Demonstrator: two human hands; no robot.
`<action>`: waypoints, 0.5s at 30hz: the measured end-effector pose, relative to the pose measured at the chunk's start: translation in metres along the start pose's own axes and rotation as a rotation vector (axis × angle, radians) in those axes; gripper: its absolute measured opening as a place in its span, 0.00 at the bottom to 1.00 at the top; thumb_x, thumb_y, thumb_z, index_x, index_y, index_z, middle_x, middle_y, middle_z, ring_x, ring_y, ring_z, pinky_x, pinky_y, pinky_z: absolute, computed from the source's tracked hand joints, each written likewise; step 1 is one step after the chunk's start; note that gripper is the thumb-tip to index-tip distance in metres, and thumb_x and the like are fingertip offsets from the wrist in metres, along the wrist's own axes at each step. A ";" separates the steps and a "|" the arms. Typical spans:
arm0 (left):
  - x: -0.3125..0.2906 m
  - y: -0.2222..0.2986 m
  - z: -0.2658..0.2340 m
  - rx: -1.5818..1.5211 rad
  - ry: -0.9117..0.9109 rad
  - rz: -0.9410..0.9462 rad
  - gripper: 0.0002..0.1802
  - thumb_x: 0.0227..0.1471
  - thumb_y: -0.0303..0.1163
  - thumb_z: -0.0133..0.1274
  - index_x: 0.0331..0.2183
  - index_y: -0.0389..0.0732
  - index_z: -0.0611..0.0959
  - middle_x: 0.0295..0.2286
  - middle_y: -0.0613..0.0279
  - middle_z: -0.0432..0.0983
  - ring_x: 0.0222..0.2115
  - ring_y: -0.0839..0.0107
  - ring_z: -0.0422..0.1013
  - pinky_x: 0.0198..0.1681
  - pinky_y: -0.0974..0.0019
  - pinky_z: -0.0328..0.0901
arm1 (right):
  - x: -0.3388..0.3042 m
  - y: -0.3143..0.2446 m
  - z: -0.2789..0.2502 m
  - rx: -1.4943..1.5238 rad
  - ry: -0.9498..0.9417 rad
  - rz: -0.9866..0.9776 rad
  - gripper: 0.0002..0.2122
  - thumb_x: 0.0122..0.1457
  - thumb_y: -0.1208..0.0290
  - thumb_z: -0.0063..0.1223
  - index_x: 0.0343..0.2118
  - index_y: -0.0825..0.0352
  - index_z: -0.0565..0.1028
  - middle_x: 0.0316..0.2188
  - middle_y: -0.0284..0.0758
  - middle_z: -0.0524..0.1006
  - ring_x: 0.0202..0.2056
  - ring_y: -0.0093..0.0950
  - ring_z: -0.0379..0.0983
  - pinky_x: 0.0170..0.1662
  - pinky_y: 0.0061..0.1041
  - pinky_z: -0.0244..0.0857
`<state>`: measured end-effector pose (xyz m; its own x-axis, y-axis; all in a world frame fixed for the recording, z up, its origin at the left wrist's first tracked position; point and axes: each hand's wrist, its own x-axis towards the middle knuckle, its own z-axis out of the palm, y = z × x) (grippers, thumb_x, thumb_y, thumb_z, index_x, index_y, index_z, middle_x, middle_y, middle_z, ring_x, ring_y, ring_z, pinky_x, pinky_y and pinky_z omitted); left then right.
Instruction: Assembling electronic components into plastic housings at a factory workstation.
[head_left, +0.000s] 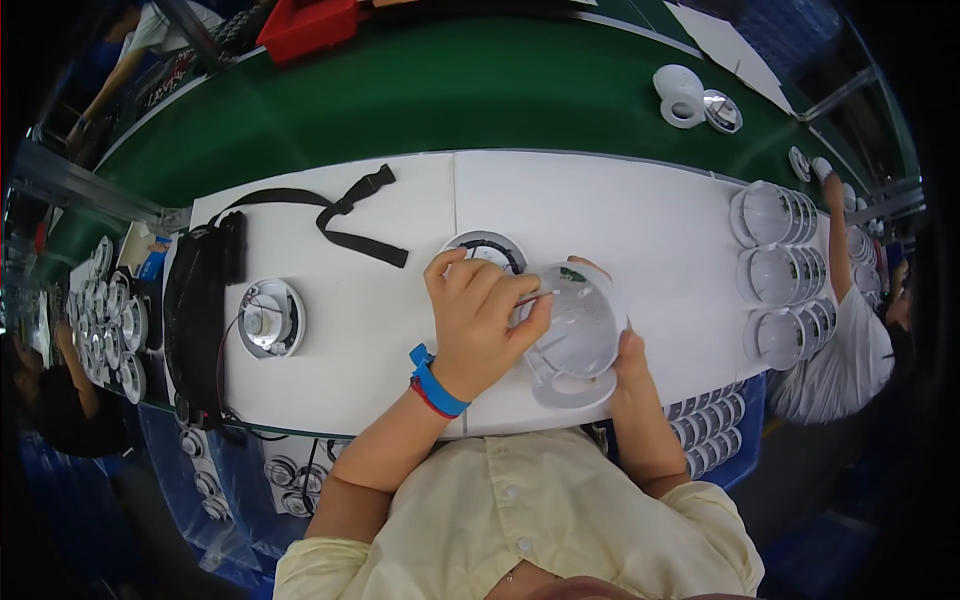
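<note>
My right hand (630,358) grips a white, partly see-through, cup-shaped plastic housing (578,338) from its right side, its open mouth tilted up toward me. At the housing's left rim, my left hand (485,310) is closed in a pinch on a thin dark-red wire (540,296). A blue wrist strap (437,384) circles my left wrist. Just beyond my left hand lies a round white part (490,243) with dark wiring inside, partly covered by my fingers. Farther left, another round white part (270,318) with an exposed centre and wires rests on the white table.
A black bag (200,310) with a buckled strap (350,215) lies at the left. Stacked white housings (780,275) line the table's right end. Beyond the white table (640,205) runs a green belt (400,100). Blue bins (750,440) hold parts below; other people work at both sides.
</note>
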<state>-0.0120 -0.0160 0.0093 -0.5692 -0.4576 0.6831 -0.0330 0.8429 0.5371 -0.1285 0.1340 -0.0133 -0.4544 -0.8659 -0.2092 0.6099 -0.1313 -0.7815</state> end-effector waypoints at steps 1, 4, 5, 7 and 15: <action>-0.001 0.000 0.001 0.002 -0.001 -0.007 0.08 0.37 0.31 0.64 0.25 0.48 0.81 0.22 0.71 0.68 0.30 0.69 0.65 0.50 0.56 0.55 | -0.001 0.003 0.005 -0.045 -0.004 -0.026 0.57 0.31 0.37 0.70 0.62 0.67 0.56 0.55 0.40 0.66 0.57 0.32 0.64 0.59 0.31 0.60; -0.004 -0.002 0.002 0.066 0.014 0.009 0.08 0.37 0.32 0.64 0.25 0.48 0.82 0.23 0.71 0.68 0.31 0.70 0.66 0.51 0.55 0.54 | -0.003 0.000 0.015 -0.128 -0.032 -0.051 0.56 0.32 0.40 0.70 0.63 0.67 0.55 0.54 0.39 0.66 0.56 0.32 0.64 0.58 0.30 0.60; -0.005 -0.001 0.000 0.077 0.023 -0.003 0.08 0.37 0.32 0.64 0.26 0.48 0.82 0.23 0.72 0.68 0.31 0.70 0.66 0.51 0.55 0.54 | -0.003 -0.002 0.016 -0.168 -0.057 -0.054 0.55 0.33 0.42 0.71 0.63 0.66 0.55 0.54 0.39 0.66 0.56 0.31 0.64 0.58 0.30 0.59; -0.006 -0.002 -0.001 0.083 0.032 -0.015 0.08 0.37 0.32 0.64 0.26 0.48 0.82 0.23 0.72 0.69 0.31 0.70 0.66 0.51 0.54 0.54 | -0.001 -0.001 0.016 -0.191 -0.072 -0.062 0.54 0.34 0.44 0.70 0.63 0.66 0.55 0.54 0.38 0.66 0.56 0.31 0.64 0.58 0.29 0.58; -0.004 0.001 -0.006 0.104 0.010 0.042 0.09 0.36 0.26 0.65 0.25 0.46 0.82 0.23 0.71 0.70 0.32 0.69 0.67 0.54 0.54 0.53 | 0.000 -0.005 0.014 -0.291 -0.105 -0.085 0.52 0.36 0.46 0.69 0.62 0.66 0.56 0.52 0.38 0.66 0.56 0.30 0.63 0.58 0.29 0.56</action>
<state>-0.0054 -0.0151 0.0101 -0.5640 -0.4234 0.7089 -0.0949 0.8861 0.4538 -0.1226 0.1277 -0.0019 -0.4173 -0.9047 -0.0856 0.3545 -0.0753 -0.9320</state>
